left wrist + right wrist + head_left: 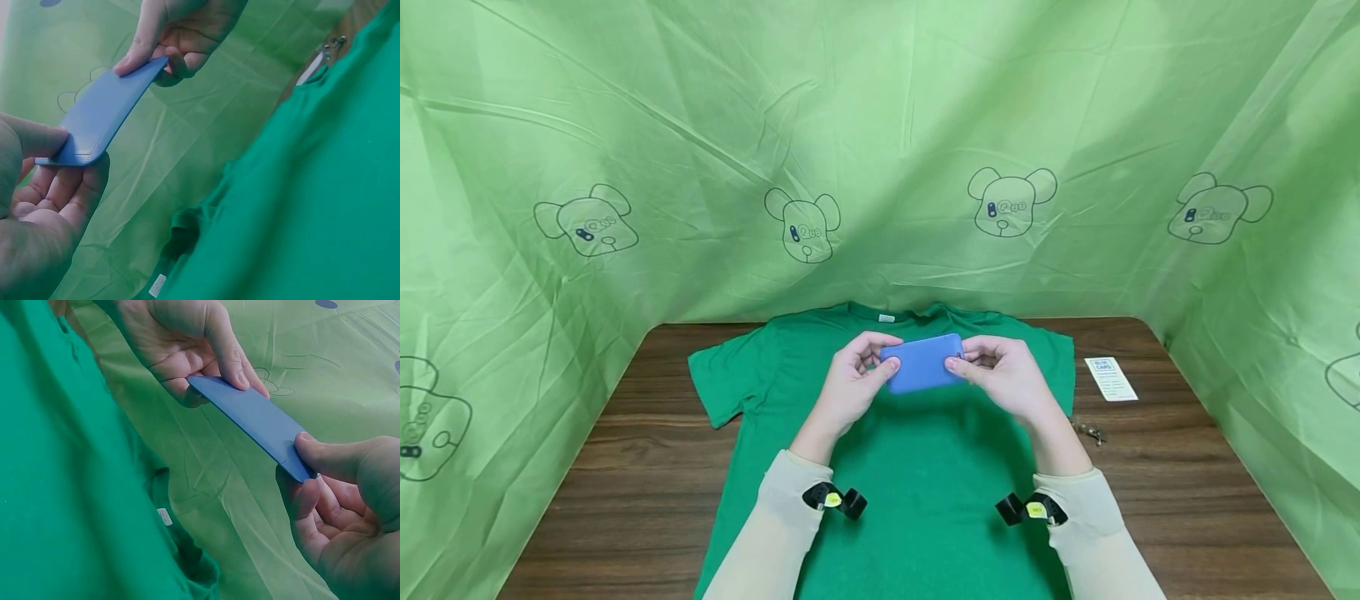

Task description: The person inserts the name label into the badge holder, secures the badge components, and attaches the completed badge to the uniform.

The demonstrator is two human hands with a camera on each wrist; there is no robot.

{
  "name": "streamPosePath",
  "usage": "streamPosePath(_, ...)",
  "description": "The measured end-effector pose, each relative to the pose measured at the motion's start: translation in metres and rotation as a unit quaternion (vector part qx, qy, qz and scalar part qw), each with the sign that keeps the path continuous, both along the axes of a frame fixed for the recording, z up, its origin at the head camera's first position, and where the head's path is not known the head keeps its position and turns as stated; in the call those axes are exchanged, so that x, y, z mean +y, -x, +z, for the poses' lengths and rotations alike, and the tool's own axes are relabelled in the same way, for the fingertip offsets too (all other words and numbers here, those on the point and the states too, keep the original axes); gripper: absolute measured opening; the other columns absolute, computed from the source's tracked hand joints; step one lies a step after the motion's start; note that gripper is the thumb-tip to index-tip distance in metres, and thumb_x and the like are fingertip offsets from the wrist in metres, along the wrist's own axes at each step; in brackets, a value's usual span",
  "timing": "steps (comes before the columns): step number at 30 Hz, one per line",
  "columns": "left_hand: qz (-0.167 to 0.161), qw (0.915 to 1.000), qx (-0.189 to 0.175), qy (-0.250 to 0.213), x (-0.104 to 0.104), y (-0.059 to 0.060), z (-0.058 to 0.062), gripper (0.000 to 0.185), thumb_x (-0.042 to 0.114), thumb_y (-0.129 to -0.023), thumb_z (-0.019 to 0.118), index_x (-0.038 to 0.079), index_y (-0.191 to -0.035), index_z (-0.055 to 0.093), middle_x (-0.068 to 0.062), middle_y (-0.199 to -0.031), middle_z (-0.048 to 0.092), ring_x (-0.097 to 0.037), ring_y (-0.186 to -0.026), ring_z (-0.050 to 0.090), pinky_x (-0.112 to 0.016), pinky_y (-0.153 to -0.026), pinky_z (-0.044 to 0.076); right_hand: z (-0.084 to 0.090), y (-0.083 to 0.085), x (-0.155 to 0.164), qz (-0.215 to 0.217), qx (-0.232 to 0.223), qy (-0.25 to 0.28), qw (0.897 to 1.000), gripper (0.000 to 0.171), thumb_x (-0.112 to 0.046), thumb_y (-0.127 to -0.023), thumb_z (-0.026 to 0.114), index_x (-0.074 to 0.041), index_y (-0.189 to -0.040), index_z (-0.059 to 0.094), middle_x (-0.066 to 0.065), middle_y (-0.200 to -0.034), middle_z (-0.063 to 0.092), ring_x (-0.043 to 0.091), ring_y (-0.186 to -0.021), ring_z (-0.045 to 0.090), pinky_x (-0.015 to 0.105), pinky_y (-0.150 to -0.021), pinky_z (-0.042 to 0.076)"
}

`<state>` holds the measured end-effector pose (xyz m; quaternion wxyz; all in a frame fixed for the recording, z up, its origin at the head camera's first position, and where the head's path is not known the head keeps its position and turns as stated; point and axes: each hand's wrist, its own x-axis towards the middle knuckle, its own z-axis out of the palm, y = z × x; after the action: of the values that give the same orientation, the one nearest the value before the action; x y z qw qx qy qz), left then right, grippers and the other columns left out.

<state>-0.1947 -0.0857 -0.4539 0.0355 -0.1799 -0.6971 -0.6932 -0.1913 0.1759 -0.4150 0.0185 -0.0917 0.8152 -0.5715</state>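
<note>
Both hands hold one blue card (pixel 922 363) up over a green shirt (pixel 917 467). Left hand (pixel 853 383) pinches its left end and right hand (pixel 1007 377) pinches its right end. Under the shirt is a brown wood table (pixel 625 467), with green cloth walls (pixel 880 125) all around. A white paper (pixel 1111 378) lies on the right.

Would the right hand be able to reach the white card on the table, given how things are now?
Probably not at once: the right hand pinches one end of the blue card, shared with the left hand. Once released, bare table lies before the white card.
</note>
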Motion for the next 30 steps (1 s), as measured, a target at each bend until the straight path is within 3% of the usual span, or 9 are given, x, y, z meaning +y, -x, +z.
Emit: streamPosePath(30,0.001,0.9999,-0.009,-0.012,0.0021,-0.0004,-0.0005,0.022,0.003,-0.103,0.075,0.002,-0.125,0.072,-0.008,-0.094,0.066,-0.02,-0.084,0.06,-0.027,-0.07,0.052,-0.0036,0.0018,0.0028,0.007,-0.001,-0.006,1.0,0.022,-0.015,-0.1,0.084,0.003,-0.111,0.08,0.013,-0.095,0.078,0.02,-0.082,0.073,0.029,-0.071,0.057)
